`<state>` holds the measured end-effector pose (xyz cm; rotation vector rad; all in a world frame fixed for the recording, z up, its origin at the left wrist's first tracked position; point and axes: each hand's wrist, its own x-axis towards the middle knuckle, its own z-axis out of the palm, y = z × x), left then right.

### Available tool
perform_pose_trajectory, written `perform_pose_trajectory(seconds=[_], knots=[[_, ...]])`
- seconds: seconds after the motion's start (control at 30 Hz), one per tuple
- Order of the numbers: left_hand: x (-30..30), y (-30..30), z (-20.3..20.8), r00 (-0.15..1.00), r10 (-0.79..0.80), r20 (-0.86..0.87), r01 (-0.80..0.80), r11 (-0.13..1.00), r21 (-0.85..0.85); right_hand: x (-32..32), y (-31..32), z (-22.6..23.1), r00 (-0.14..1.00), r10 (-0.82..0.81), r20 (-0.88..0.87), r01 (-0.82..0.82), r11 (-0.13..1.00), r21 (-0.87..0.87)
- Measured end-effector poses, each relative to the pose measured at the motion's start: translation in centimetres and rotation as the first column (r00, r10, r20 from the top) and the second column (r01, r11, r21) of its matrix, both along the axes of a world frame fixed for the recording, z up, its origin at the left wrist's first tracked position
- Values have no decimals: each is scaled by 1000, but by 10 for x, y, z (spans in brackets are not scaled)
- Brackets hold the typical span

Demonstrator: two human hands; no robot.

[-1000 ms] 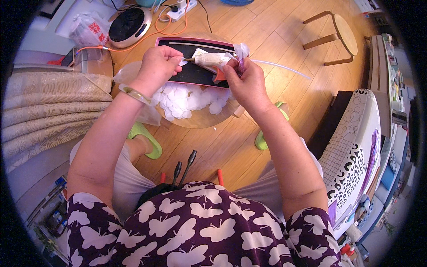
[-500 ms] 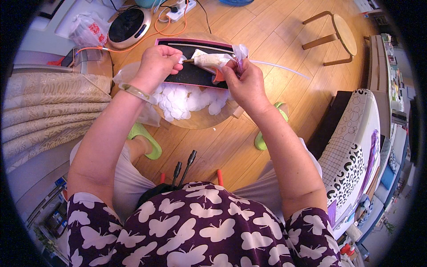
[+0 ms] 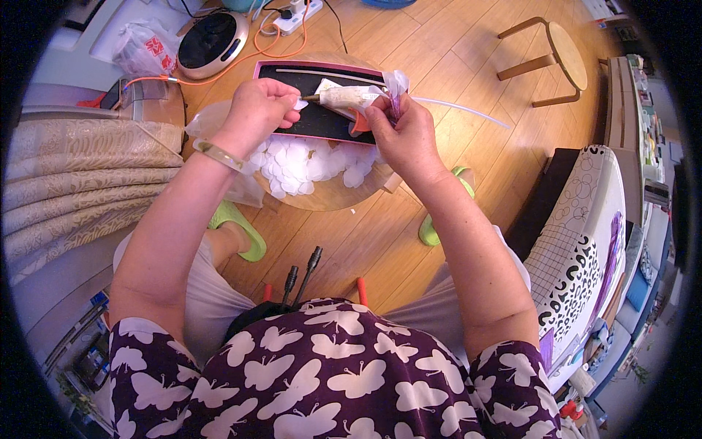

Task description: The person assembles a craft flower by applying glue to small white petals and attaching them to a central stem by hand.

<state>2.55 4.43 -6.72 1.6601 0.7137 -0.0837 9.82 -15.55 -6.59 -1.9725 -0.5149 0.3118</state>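
Observation:
My left hand (image 3: 265, 108) pinches a small white petal (image 3: 300, 104) close to the tip of a white hot glue gun (image 3: 349, 97). The gun has an orange trigger and lies on a black tray (image 3: 307, 129) with a pink rim. Closed fingers of my right hand (image 3: 401, 135) grip a small purple and whitish translucent petal piece (image 3: 396, 86), beside the back end of the gun. Just below the tray lies a heap of thin white petals (image 3: 311, 164). Its left part borders a clear plastic bag (image 3: 245, 192).
Tray and petals rest on a round wooden stool top (image 3: 329, 201). A pale glue stick (image 3: 468, 113) reaches out to the right. Back left are a round black-topped appliance (image 3: 212, 45), an orange cord (image 3: 272, 55) and a power strip (image 3: 298, 17). A wooden stool (image 3: 567, 62) stands far right.
The petal in my left hand has turned a little and sits slightly lower by the nozzle, showing more of its surface. My right hand keeps its hold almost unmoved.

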Motion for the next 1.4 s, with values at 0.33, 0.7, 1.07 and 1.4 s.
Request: perform_pose_trajectory(seconds=[0.33,0.7,1.07,1.4], knots=[[-2,4,-2,1000,6,17,-8,994,109,0,0,4,1000,4,2,-4,1000,-30],[2,4,-7,1000,-7,28,6,999,33,0,1,0,1000,11,-26,-11,1000,1],[3,3,-6,994,59,90,-51,995,-89,0,0,-2,1000,18,4,-18,1000,-3],[2,2,-5,997,48,66,-46,998,-41,-1,0,3,1000,11,-15,-12,999,-32]])
